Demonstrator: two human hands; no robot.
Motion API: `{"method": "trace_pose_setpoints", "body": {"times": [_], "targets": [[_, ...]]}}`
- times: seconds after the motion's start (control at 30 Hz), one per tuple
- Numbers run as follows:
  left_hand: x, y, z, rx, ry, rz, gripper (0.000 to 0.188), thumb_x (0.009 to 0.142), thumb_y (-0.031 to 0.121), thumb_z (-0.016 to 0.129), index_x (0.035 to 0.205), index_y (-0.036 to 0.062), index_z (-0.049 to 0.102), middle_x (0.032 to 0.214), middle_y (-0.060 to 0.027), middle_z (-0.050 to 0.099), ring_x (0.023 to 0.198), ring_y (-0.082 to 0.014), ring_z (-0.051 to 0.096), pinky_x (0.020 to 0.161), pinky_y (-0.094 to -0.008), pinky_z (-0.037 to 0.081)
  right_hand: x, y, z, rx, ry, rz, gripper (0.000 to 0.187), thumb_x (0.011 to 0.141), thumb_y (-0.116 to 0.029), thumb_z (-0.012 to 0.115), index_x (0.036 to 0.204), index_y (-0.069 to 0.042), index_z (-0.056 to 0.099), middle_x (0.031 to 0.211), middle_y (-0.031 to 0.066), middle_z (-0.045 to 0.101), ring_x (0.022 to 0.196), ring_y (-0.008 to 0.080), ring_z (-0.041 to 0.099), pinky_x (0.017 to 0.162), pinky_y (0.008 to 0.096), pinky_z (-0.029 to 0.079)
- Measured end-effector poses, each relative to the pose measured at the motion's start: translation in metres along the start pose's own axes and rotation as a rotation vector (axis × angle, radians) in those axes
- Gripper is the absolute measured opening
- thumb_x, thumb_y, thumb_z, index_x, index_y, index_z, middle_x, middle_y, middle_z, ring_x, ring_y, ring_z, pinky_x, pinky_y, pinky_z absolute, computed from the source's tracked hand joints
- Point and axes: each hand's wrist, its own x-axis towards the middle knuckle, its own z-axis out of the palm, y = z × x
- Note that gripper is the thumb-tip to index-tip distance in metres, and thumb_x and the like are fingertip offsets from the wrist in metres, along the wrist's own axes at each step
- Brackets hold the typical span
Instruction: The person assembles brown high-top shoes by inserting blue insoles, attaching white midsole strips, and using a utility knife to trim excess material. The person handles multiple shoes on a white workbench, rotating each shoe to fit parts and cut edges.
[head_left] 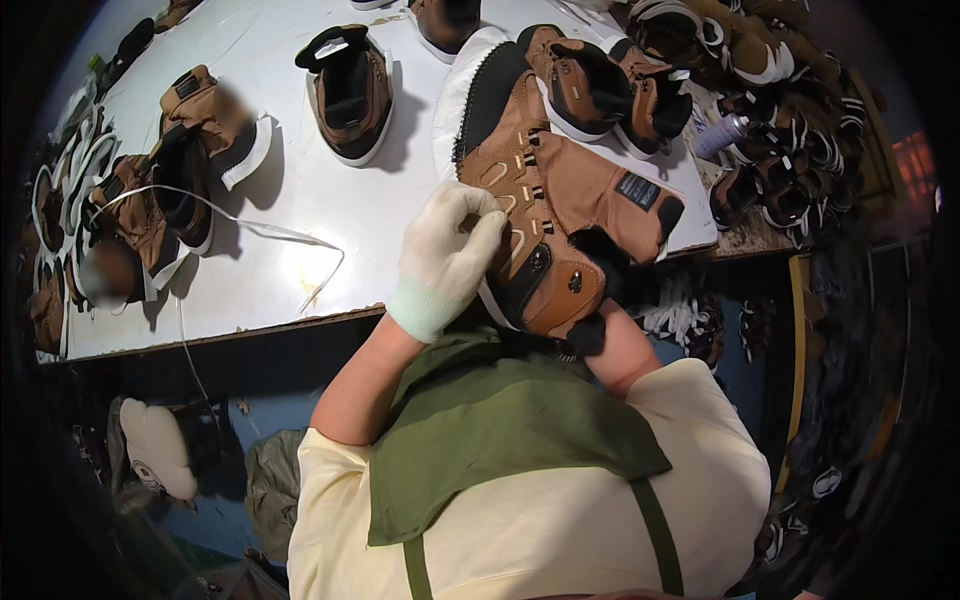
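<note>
A large brown boot [512, 165] with a black toe, white sole edge and open tongue is held up in front of me. My left hand [450, 245], in a white knit glove with a pale green cuff, is at the boot's side near the lace loops. Its thumb and forefinger are pinched together; whatever is between them cannot be made out. My right forearm [622, 350] reaches up behind the boot's heel and collar. The right hand itself is hidden by the boot, so its fingers do not show.
On the white table [270, 200] stand a single brown shoe [350, 98], more shoes [582, 85] beyond the boot and a row of shoes [180, 195] at left. A white cord [270, 232] trails there. A spray can [720, 136] lies by piled shoes at right.
</note>
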Motion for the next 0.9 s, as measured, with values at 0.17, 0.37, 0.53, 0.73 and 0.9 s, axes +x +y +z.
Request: {"method": "trace_pose_setpoints", "body": {"times": [0.17,0.37,0.53,0.73,0.9], "targets": [[0.002,-0.022,-0.009,0.076,0.050,-0.087,0.011,0.086,0.010,0.060,0.089,-0.0010,0.059,0.086,-0.0139,0.060,0.076,-0.0245,0.060,0.071,-0.0321,0.049,0.023,0.006,-0.001,-0.049,0.001,0.025,0.033,0.098,-0.016,0.050,0.127,0.000,0.054,0.119,0.0101,0.062,0.110,0.0199,0.059,0.096,0.0330,0.048],[0.003,-0.073,-0.005,0.131,0.080,-0.129,0.017,0.089,0.013,0.059,0.093,-0.0030,0.058,0.084,-0.0093,0.058,0.077,-0.0148,0.055,0.075,-0.0276,0.046,0.062,0.020,-0.017,-0.322,-0.045,-0.044,0.033,0.100,-0.016,0.047,0.128,0.000,0.054,0.120,0.0108,0.062,0.112,0.0203,0.059,0.097,0.0330,0.048],[0.004,-0.092,0.001,0.169,0.076,-0.221,0.019,0.088,0.015,0.059,0.094,-0.0027,0.058,0.084,-0.0109,0.059,0.078,-0.0171,0.056,0.076,-0.0294,0.047,0.079,-0.014,-0.030,-0.100,0.360,-0.012,0.030,0.101,-0.029,0.048,0.108,-0.003,0.062,0.090,0.0034,0.063,0.061,0.0061,0.052,0.054,0.0192,0.043],[0.012,-0.082,0.017,0.172,0.056,-0.148,0.018,0.087,0.015,0.060,0.092,-0.0022,0.059,0.085,-0.0133,0.059,0.077,-0.0212,0.058,0.076,-0.0310,0.048,-0.014,-0.133,0.044,-0.437,0.363,-0.643,0.038,0.104,-0.026,0.039,0.117,0.006,0.056,0.081,0.0012,0.054,0.056,0.0034,0.037,0.047,0.0176,0.029],[0.025,-0.056,0.041,0.244,0.007,-0.073,0.019,0.088,0.021,0.058,0.092,0.0026,0.059,0.094,-0.0175,0.061,0.089,-0.0376,0.060,0.080,-0.0445,0.048,-0.046,-0.156,0.096,-0.510,0.012,-0.487,0.040,0.102,-0.031,0.045,0.113,0.005,0.060,0.081,0.0028,0.059,0.063,0.0053,0.049,0.055,0.0177,0.037]]}}
